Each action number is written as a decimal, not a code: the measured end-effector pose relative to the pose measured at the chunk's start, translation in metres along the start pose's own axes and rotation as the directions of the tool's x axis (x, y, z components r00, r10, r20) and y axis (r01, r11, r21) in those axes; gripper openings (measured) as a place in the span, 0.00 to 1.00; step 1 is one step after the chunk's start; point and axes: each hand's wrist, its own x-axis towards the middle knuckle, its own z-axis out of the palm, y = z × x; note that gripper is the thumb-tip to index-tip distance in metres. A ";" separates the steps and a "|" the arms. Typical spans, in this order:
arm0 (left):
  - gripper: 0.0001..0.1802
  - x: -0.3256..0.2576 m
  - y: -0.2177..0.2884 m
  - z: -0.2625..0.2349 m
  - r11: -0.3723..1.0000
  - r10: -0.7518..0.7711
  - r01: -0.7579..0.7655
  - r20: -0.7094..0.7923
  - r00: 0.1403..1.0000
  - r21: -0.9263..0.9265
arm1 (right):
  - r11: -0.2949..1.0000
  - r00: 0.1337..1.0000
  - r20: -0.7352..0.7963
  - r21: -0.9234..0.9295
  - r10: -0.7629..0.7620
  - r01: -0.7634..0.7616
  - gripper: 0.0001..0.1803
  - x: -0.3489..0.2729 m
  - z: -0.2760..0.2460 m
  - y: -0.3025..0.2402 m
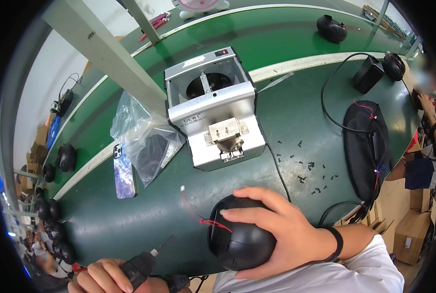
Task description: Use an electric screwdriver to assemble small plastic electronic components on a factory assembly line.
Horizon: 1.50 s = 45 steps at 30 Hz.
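Note:
My right hand [291,229] is closed around a rounded black plastic housing [249,246], fingers over its top and thumb on the near side. A thin red wire [217,224] comes out of the housing, ending in a small white connector above the table. At the lower left, my left hand [103,277] grips a black electric screwdriver [141,267]. Its thin bit points up and right, apart from the housing. Beyond the hands stands a silver screw feeder [223,117], and small black screws [303,171] lie scattered to its right.
A phone [124,173] and a clear plastic bag [147,139] holding a dark mesh piece lie left of the feeder. To the right are a long black mesh-covered part [366,146], a black box [368,74] and cables. More black housings [331,29] sit on the green belt behind.

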 end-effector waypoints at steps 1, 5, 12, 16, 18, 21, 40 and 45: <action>0.38 0.003 -0.001 0.002 0.998 -0.018 0.014 0.057 0.998 0.056 | 1.000 1.000 0.000 -0.011 -0.003 0.003 0.46 0.000 -0.001 0.000; 0.41 0.017 -0.007 0.019 0.990 -0.122 0.116 0.078 0.989 0.079 | 1.000 0.998 0.059 -0.031 0.001 0.001 0.43 0.001 -0.021 -0.005; 0.20 0.084 -0.056 0.048 0.963 -0.257 0.267 0.193 0.947 -0.026 | 0.993 0.973 0.227 -0.116 0.030 -0.004 0.46 0.014 -0.043 -0.004; 0.40 0.109 -0.119 0.082 0.940 -0.322 0.338 0.190 0.927 -0.054 | 0.990 0.985 0.127 -0.098 0.117 -0.105 0.45 0.010 -0.038 -0.001; 0.44 0.112 -0.146 0.095 0.933 -0.360 0.357 0.065 0.931 0.054 | 0.981 0.974 0.136 -0.089 0.182 -0.171 0.54 0.006 -0.036 0.001; 0.47 0.105 -0.173 0.105 0.902 -0.427 0.418 0.075 0.901 0.112 | 0.995 0.977 0.198 -0.080 0.079 -0.065 0.59 -0.004 -0.040 0.001; 0.22 0.059 -0.029 0.106 0.927 -0.331 0.374 0.553 0.764 0.038 | 0.939 0.940 0.090 0.076 0.330 -0.336 0.54 -0.004 -0.016 0.004; 0.21 0.045 -0.049 0.110 0.949 -0.292 0.307 0.551 0.782 0.068 | 0.928 0.937 0.014 0.130 0.349 -0.348 0.55 -0.007 -0.006 0.003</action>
